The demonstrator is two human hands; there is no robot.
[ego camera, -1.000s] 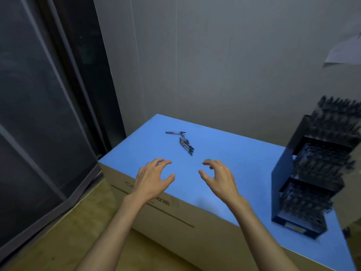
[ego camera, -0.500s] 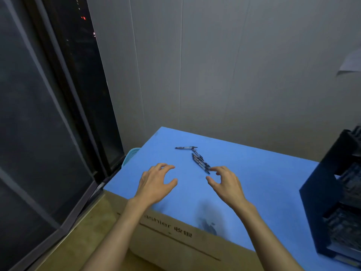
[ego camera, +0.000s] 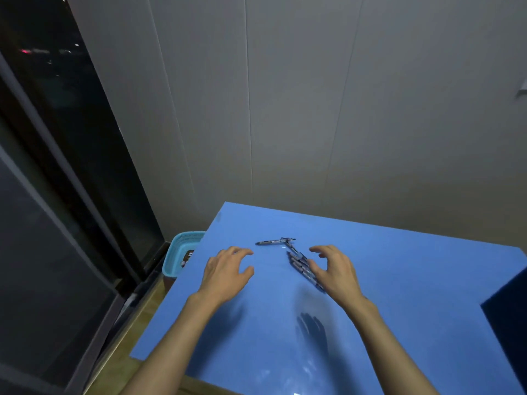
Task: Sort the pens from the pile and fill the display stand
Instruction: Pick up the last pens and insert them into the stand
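Note:
A small pile of dark pens (ego camera: 299, 263) lies on the blue table top (ego camera: 413, 275), with one single pen (ego camera: 275, 241) lying crosswise just behind it. My right hand (ego camera: 335, 270) hovers over the right side of the pile, fingers spread and loosely curled, holding nothing. My left hand (ego camera: 228, 270) hovers left of the pile, fingers relaxed, empty. Only the dark corner of the display stand (ego camera: 510, 317) shows at the right edge.
A light blue plastic basket (ego camera: 181, 252) stands on the floor beside the table's left edge. A dark window and its frame run down the left. A grey wall stands right behind the table.
The view has swung left, so the display stand has slid almost out of sight. Both hands have moved forward to the pens; the right hand now reaches over the pile.

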